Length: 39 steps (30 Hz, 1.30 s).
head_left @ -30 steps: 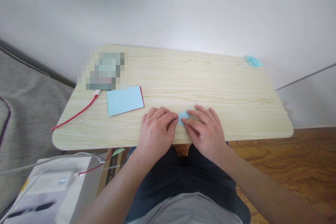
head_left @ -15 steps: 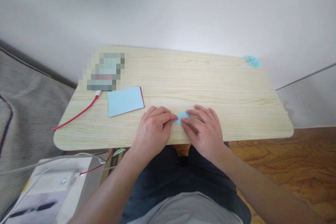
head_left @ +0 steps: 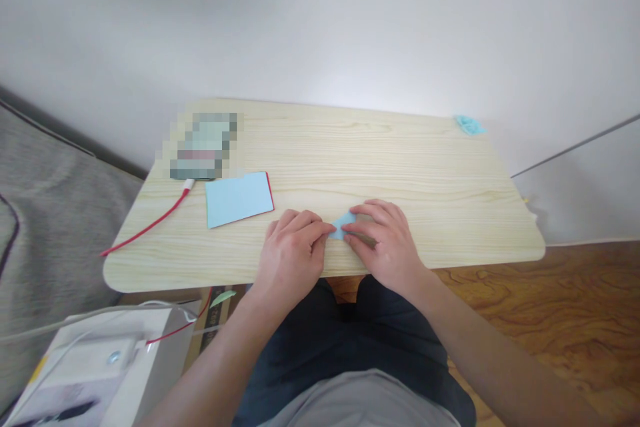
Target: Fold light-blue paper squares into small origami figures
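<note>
Near the table's front edge, a small piece of light blue paper lies between my two hands; it looks folded. My left hand pinches its left corner between thumb and forefinger. From the other side, my right hand has its thumb and fingertips on the paper's right part, closed on it. Fingers cover the paper's ends, so its full shape is hidden. To the left of my hands rests a stack of coloured paper, light blue on top with a red edge showing.
A blurred-out phone-like device with a red cable lies at the back left. Crumpled or folded blue paper sits at the table's far right corner, by the wall. Below left stands a white box with cables.
The right fingers have shifted slightly on the blue paper, while the left hand keeps its pinch. The whole view has tilted and shifted a little.
</note>
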Motion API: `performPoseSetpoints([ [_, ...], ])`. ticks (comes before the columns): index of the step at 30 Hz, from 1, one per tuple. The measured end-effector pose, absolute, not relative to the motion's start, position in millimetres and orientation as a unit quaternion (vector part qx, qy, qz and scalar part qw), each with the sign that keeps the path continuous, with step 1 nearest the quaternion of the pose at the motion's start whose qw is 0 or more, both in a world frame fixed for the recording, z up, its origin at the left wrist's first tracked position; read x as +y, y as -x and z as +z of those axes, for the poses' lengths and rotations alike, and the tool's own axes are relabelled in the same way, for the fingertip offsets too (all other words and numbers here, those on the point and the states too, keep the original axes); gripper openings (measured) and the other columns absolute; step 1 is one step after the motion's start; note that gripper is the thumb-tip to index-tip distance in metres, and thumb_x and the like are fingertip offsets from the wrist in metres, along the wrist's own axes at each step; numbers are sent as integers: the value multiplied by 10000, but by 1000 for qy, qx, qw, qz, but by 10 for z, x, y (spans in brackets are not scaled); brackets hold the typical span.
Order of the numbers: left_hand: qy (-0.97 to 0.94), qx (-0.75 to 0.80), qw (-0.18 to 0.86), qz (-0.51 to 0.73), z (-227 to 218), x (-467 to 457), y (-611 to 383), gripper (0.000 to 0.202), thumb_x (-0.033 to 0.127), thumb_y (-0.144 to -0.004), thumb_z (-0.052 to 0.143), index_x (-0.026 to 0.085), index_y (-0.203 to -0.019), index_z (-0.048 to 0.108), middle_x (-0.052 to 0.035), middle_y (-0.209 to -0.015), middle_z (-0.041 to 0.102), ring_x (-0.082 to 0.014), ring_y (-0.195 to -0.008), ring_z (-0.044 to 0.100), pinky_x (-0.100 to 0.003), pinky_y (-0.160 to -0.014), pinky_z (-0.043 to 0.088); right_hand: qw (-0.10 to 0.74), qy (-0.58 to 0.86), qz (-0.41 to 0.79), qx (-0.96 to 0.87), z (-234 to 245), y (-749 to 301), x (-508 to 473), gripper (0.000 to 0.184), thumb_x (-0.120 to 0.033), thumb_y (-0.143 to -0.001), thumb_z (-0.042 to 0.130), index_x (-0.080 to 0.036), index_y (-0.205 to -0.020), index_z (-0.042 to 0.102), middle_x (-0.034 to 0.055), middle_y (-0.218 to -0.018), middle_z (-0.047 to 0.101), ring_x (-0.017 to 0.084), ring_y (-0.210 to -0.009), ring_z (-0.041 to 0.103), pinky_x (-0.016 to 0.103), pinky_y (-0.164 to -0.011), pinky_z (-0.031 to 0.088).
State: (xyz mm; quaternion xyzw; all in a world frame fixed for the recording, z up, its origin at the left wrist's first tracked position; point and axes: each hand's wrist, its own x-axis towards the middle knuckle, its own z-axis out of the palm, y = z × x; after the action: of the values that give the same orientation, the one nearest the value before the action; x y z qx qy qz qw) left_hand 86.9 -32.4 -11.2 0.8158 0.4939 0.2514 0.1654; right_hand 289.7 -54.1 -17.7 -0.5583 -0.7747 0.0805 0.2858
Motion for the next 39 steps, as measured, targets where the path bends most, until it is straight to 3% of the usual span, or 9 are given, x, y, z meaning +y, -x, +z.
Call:
performPoseSetpoints([
  [4, -817, 501, 139, 250, -67, -458, -904, 191, 258, -950, 571, 274, -1018, 748, -57, -975, 693, -246, -979, 571, -418, -871, 430, 283, 544, 74, -787, -129, -2935, -453, 141, -253, -906, 689, -315, -990, 783, 30, -1288, 647, 280, -1245, 524, 501, -1068, 418],
  [11, -829, 483, 157, 236, -12, -732, -1017, 187, 310, -932, 599, 294, -1056, 738, -60, -1001, 692, -257, -994, 579, -446, -899, 422, 277, 548, 84, -785, -134, -2924, -355, 179, -193, -897, 671, -308, -953, 795, 49, -1043, 680, 253, -1056, 563, 453, -941, 464],
  [16, -808, 498, 149, 277, -24, -673, -944, 154, 253, -907, 615, 281, -1007, 729, -58, -1059, 694, -256, -1042, 588, -455, -953, 416, 259, 517, 105, -809, -123, -2966, -295, 194, -194, -899, 669, -329, -954, 798, 36, -1018, 677, 240, -1026, 550, 426, -903, 443],
  [21, -821, 484, 163, 256, -39, -464, -828, 292, 221, -863, 662, 299, -1142, 700, -39, -1209, 692, -268, -1160, 569, -458, -1020, 405, 239, 469, 133, -840, -93, -3034, -203, 215, -172, -917, 633, -318, -944, 788, 19, -973, 703, 221, -981, 564, 411, -898, 421],
  [28, -842, 457, 156, 241, -66, -414, -824, 182, 258, -937, 608, 316, -1041, 746, -25, -1141, 732, -245, -1097, 586, -447, -974, 401, 262, 480, 135, -826, -124, -3009, -212, 132, -164, -909, 637, -244, -956, 732, 12, -960, 730, 215, -970, 580, 391, -890, 417],
  [39, -849, 441, 118, 265, -119, -430, -841, 151, 280, -957, 609, 296, -996, 754, -10, -1069, 740, -218, -1029, 601, -429, -928, 399, 265, 497, 122, -817, -96, -3049, -574, 144, -200, -894, 666, -259, -1006, 737, 47, -1011, 702, 240, -1001, 585, 430, -899, 436],
])
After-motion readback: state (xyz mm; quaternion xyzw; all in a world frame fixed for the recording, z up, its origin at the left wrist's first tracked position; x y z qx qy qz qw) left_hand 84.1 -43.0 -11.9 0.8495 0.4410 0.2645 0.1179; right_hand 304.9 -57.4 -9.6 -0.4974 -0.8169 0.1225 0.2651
